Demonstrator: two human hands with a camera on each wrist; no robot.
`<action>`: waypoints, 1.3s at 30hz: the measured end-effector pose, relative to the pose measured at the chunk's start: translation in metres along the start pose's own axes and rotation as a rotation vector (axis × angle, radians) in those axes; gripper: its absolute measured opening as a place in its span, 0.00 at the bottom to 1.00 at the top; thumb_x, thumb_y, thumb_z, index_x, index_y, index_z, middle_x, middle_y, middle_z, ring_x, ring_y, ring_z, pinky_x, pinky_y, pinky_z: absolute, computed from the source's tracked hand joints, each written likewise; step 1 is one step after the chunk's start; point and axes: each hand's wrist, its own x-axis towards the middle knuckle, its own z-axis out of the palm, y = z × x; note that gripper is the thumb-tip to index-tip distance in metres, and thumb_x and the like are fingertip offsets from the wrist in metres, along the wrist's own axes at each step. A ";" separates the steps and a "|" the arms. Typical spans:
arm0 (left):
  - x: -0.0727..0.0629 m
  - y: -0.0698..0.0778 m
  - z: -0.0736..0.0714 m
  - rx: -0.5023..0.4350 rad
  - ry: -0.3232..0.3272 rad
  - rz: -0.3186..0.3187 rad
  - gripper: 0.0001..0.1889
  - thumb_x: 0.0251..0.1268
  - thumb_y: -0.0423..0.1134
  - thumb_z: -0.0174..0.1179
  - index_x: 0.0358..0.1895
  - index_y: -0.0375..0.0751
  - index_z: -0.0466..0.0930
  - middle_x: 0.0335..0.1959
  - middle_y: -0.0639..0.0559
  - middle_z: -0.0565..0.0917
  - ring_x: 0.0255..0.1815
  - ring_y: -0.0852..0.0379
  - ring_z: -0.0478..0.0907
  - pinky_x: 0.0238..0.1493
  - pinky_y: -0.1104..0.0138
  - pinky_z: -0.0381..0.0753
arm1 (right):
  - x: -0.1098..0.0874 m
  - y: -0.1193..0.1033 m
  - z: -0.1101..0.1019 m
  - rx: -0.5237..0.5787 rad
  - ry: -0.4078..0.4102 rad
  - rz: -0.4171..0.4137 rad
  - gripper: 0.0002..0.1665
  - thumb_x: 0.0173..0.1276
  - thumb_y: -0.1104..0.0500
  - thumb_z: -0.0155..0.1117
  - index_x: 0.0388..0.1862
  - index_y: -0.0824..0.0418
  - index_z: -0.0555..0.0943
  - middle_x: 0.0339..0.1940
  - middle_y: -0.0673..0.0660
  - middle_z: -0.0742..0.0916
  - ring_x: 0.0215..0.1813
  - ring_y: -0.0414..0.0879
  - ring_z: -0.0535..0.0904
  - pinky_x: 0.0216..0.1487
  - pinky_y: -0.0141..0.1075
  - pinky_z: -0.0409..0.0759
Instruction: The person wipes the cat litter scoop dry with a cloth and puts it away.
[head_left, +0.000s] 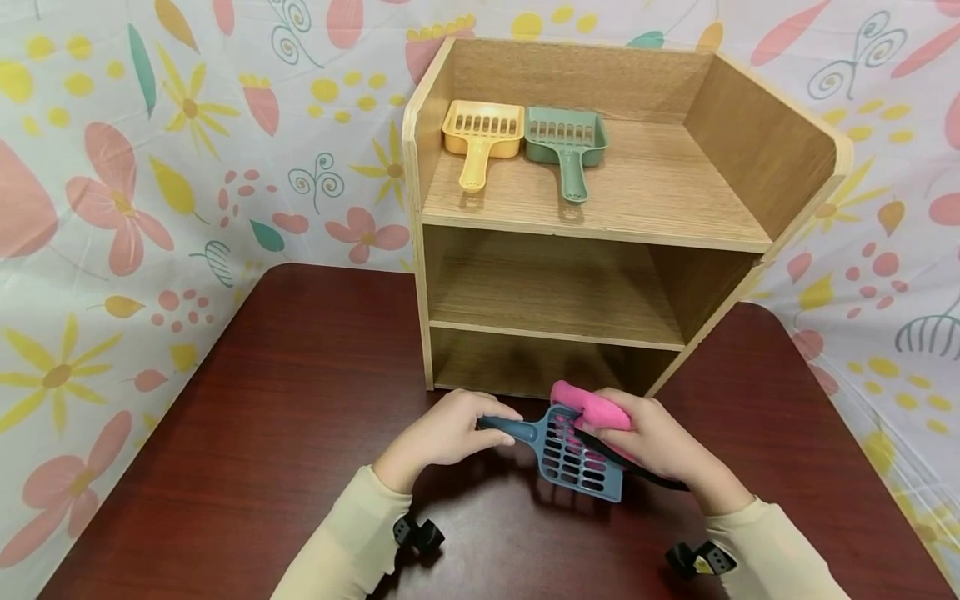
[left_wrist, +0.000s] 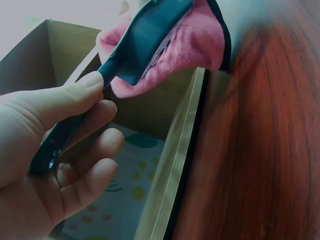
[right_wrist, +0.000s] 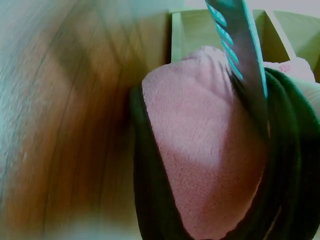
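Note:
My left hand (head_left: 450, 429) pinches the handle of a blue-grey litter scoop (head_left: 550, 471) between thumb and fingers, holding it over the table with the slotted head to the right. In my right hand (head_left: 660, 435) is a pink cloth with black edging (head_left: 596, 408), gripped against the scoop's head. Seen from the left wrist, the cloth (left_wrist: 200, 45) lies on both sides of the scoop's head (left_wrist: 155, 35). In the right wrist view, the cloth (right_wrist: 205, 135) hangs in a fold beneath the slotted head (right_wrist: 245, 50), and its folds hide my right fingers.
Behind my hands stands a wooden shelf unit (head_left: 555, 335) on the dark red-brown table (head_left: 300, 400). On its top shelf a yellow litter scoop (head_left: 483, 137) and a green litter scoop (head_left: 566, 146) lie side by side, handles forward. A flower-patterned sheet (head_left: 187, 167) hangs behind.

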 end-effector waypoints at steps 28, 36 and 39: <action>0.002 0.000 0.003 0.054 0.016 0.046 0.12 0.59 0.43 0.65 0.45 0.48 0.85 0.34 0.58 0.85 0.31 0.67 0.72 0.37 0.78 0.72 | 0.007 -0.005 0.009 -0.008 0.062 -0.056 0.15 0.58 0.56 0.71 0.44 0.46 0.81 0.33 0.43 0.84 0.31 0.34 0.75 0.32 0.29 0.75; -0.001 0.000 -0.001 0.064 0.065 0.012 0.14 0.59 0.43 0.65 0.48 0.45 0.84 0.35 0.56 0.84 0.30 0.65 0.71 0.35 0.77 0.71 | -0.003 0.003 0.009 0.080 0.184 0.066 0.16 0.58 0.58 0.71 0.45 0.53 0.82 0.34 0.48 0.86 0.32 0.33 0.76 0.35 0.28 0.75; -0.001 0.000 -0.001 0.074 0.081 0.015 0.14 0.60 0.43 0.64 0.48 0.44 0.84 0.35 0.56 0.84 0.30 0.65 0.71 0.33 0.77 0.71 | -0.006 0.002 0.013 0.173 0.235 0.153 0.15 0.58 0.59 0.70 0.45 0.56 0.82 0.32 0.48 0.85 0.32 0.33 0.76 0.33 0.28 0.76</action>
